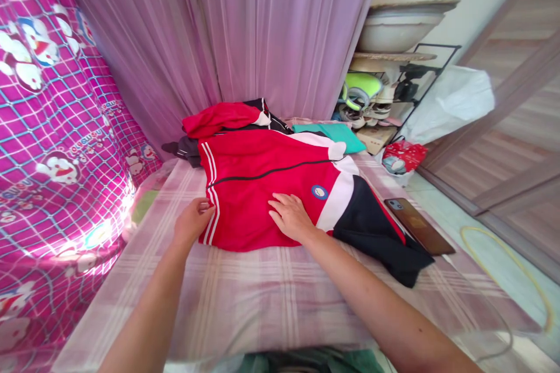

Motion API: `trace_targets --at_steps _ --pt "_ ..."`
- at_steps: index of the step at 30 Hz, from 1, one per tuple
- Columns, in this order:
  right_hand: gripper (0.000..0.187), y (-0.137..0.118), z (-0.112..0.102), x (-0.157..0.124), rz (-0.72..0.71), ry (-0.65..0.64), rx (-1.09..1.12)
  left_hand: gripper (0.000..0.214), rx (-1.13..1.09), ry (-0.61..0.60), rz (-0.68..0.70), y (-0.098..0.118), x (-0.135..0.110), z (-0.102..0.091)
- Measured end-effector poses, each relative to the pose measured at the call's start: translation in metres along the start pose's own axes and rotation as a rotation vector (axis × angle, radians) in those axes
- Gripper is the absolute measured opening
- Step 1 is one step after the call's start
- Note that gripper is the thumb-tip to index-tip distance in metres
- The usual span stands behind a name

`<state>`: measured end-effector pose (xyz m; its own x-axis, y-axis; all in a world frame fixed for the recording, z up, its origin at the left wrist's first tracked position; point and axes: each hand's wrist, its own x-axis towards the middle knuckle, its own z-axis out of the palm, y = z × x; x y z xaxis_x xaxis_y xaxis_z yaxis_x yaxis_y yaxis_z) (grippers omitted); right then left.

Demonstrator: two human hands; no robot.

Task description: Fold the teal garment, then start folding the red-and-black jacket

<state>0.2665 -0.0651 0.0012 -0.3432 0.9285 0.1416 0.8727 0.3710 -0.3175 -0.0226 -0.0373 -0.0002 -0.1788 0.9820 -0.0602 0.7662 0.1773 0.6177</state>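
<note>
Pressing one red jacket, right hand fingers spread, left hand pinching its edge, one phone nearby

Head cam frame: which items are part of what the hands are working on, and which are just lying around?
In hand:
- red jacket
- left hand, gripping its striped edge
- right hand, flat on it

Lying about:
- phone
- teal garment
- red bag
- shoe rack
- white plastic bag

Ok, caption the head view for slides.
Left hand pinches the striped edge of a red jacket; right hand presses it onto a plaid sheet.
</note>
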Motion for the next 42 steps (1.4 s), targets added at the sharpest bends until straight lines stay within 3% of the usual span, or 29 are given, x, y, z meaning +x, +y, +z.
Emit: trace_targets --at_steps 3,7,10,13,15,17,19,23,24,28,30,33,36,39,42 --pt "0.038 -0.018 -0.012 0.027 0.015 0.015 0.082 0.021 -0.115 -0.020 0.173 0.020 -0.017 0.014" --pt "0.050 -0.045 -0.019 0.070 0.110 -0.150 0.168 0.013 0.152 -0.064 0.286 0.053 -0.052 0.025" --pt "0.057 -0.055 -0.018 0.094 0.093 -0.253 0.160 0.014 0.282 -0.088 0.448 0.064 -0.071 0.027" --pt "0.037 -0.054 -0.015 0.106 0.096 -0.297 0.086 0.013 0.299 -0.089 0.565 0.062 -0.079 0.030" --pt "0.020 -0.049 -0.014 0.107 0.112 -0.297 0.062 0.013 0.292 -0.095 0.585 0.058 -0.080 0.030" --pt "0.019 -0.046 -0.014 0.103 0.125 -0.286 0.068 0.012 0.294 -0.120 0.591 0.056 -0.079 0.030" --pt "0.029 -0.046 -0.014 0.098 0.161 -0.253 0.128 0.011 0.306 -0.132 0.607 0.057 -0.077 0.030" --pt "0.074 -0.053 -0.014 0.092 0.178 -0.221 0.155 0.011 0.352 -0.125 0.643 0.060 -0.077 0.032" --pt "0.074 -0.054 -0.014 0.093 0.164 -0.243 0.100 0.011 0.356 -0.123 0.650 0.060 -0.077 0.032" --pt "0.033 -0.049 -0.015 0.099 0.154 -0.283 -0.032 0.016 0.331 -0.122 0.678 0.054 -0.080 0.033" --pt "0.036 -0.046 -0.015 0.099 0.156 -0.264 0.016 0.017 0.331 -0.130 0.672 0.052 -0.080 0.033" --pt "0.059 -0.053 -0.017 0.094 0.156 -0.193 0.113 0.015 0.359 -0.121 0.656 0.054 -0.079 0.033" --pt "0.077 -0.068 -0.019 0.092 0.086 -0.211 0.015 0.011 0.402 -0.133 0.645 0.059 -0.078 0.036" --pt "0.057 -0.074 -0.021 0.096 0.104 -0.267 -0.135 0.010 0.407 -0.108 0.662 0.058 -0.081 0.037" --pt "0.047 -0.060 -0.018 0.099 0.170 -0.227 -0.091 0.012 0.334 -0.090 0.645 0.053 -0.083 0.032"
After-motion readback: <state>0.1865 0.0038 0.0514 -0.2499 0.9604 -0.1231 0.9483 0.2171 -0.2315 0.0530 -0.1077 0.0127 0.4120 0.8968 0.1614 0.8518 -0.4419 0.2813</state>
